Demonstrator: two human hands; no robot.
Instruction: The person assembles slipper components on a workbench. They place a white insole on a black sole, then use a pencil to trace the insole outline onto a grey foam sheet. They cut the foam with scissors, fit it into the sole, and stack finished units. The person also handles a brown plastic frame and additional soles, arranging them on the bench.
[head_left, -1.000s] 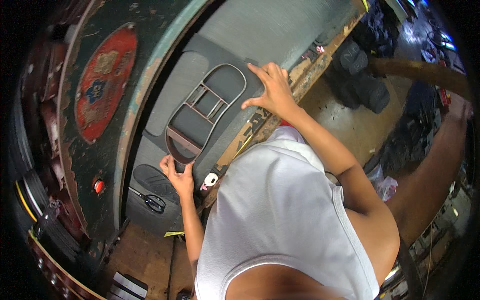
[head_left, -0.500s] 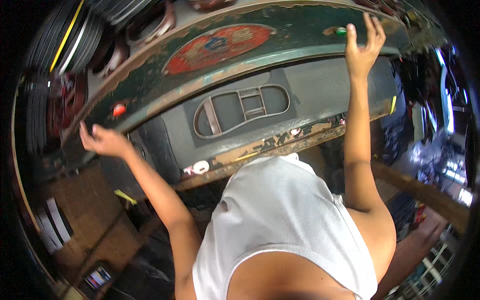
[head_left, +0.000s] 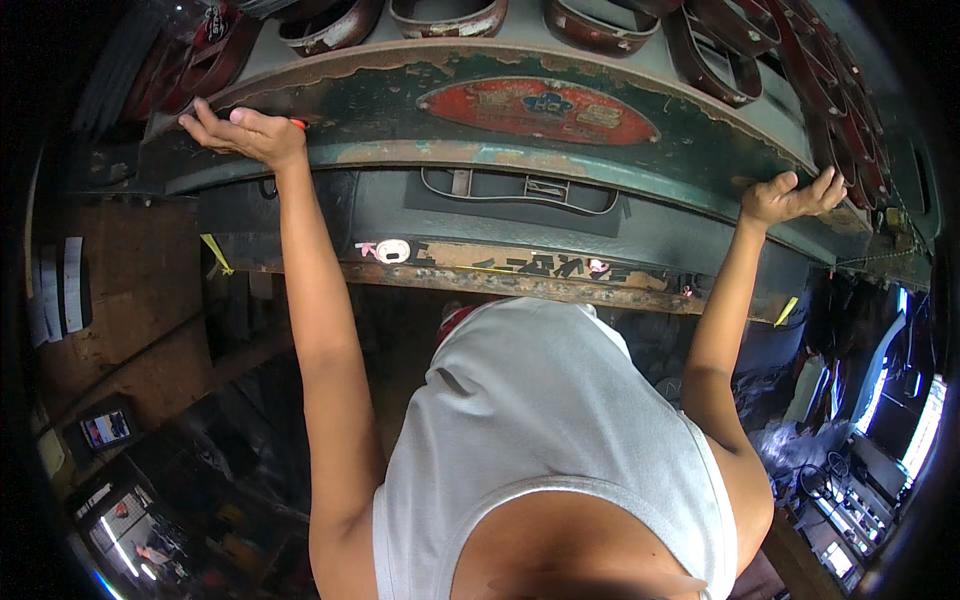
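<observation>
My left hand [head_left: 250, 135] is open at the left end of a worn green press beam [head_left: 360, 155], its fingers stretched out beside a small orange-red button [head_left: 298, 124]. At the beam's right end, my right hand [head_left: 790, 198] is also open, fingers extended; the green button there is hidden. Whether either hand presses on a button, I cannot tell. Under the beam, a shoe-sole-shaped metal cutting die [head_left: 590, 208] lies on a dark sheet [head_left: 613, 222]. The beam covers part of the die. An oval red plate [head_left: 500, 118] marks the beam's face.
Several reddish-brown cutting dies [head_left: 450, 20] stand on top of the machine behind the beam. Along the bed's front edge are a white round object [head_left: 393, 251] and black scraps [head_left: 540, 265]. Pale strips [head_left: 73, 285] lie at left, above a small device with a lit screen [head_left: 106, 429].
Both hands have shifted with the view, staying at the beam's ends. The beam now overlaps the die, which was fully visible before. The right hand has covered the green button.
</observation>
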